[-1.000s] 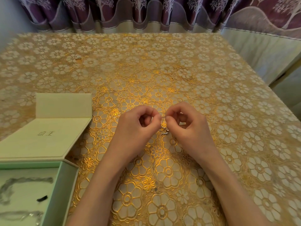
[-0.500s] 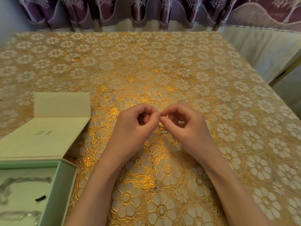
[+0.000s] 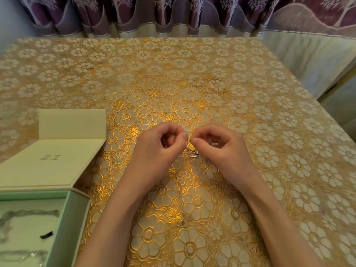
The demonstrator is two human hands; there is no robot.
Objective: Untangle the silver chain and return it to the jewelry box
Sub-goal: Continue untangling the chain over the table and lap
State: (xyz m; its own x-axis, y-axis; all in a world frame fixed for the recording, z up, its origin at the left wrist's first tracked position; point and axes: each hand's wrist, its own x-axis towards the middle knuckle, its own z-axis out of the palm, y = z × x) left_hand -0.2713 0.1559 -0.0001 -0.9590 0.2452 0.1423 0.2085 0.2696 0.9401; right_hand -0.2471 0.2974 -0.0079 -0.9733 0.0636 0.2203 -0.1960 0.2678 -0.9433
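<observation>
A thin silver chain [image 3: 192, 151] hangs in a small bunch between my two hands, just above the gold flowered tablecloth. My left hand [image 3: 160, 149] pinches its upper end between thumb and forefinger, the other fingers curled. My right hand [image 3: 219, 149] pinches the chain from the other side, fingertips almost touching the left ones. Most of the chain is hidden by my fingers. The pale green jewelry box [image 3: 77, 211] stands open at the lower left, its cream lid [image 3: 50, 162] folded back, with grey chain-like strands on its white lining.
The table [image 3: 173, 78] wears a gold floral cloth and reaches back to purple patterned curtains [image 3: 173, 14]. Its right edge [image 3: 308, 89] drops to a pale cloth-covered surface. A small black piece [image 3: 46, 235] lies inside the box.
My fingertips came together half a second ago and have parted slightly again. The bunch of chain still dangles below them. The box has not moved.
</observation>
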